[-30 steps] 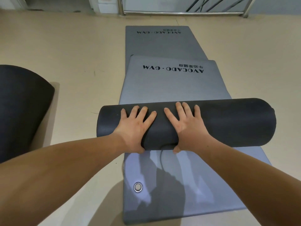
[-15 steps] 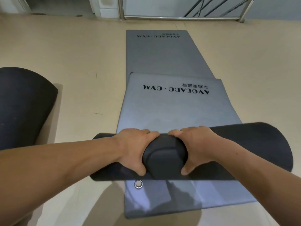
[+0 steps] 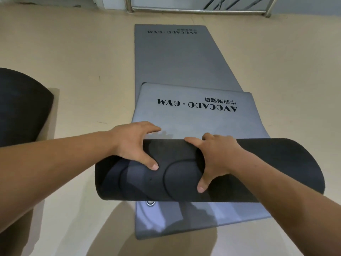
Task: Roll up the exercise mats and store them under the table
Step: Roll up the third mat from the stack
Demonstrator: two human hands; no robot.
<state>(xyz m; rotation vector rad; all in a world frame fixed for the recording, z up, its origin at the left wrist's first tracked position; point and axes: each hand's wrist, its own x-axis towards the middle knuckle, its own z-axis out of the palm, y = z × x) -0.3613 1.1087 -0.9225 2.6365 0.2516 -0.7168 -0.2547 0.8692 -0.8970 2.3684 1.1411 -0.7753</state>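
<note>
A rolled-up black exercise mat [image 3: 276, 170] lies crosswise in front of me, over a flat grey mat [image 3: 193, 119] printed "AVOCADO · GYM". My left hand [image 3: 134, 143] grips the roll near its left part, fingers over the far side and thumb on the near side. My right hand [image 3: 215, 156] clasps the roll near its middle in the same way. A second flat grey mat [image 3: 171, 58] with the same print stretches away behind, partly under the nearer one. A metal eyelet [image 3: 150, 202] shows on the nearer mat just below the roll.
Another rolled black mat [image 3: 20, 108] lies on the beige floor [image 3: 73, 61] at the left edge. A metal railing [image 3: 199, 11] and a wall base run along the far side. My shadow falls on the floor and the mat near me.
My hands went from flat on top of the roll to gripping around it. The roll has come toward me and sits lower and larger in view, its underside showing.
</note>
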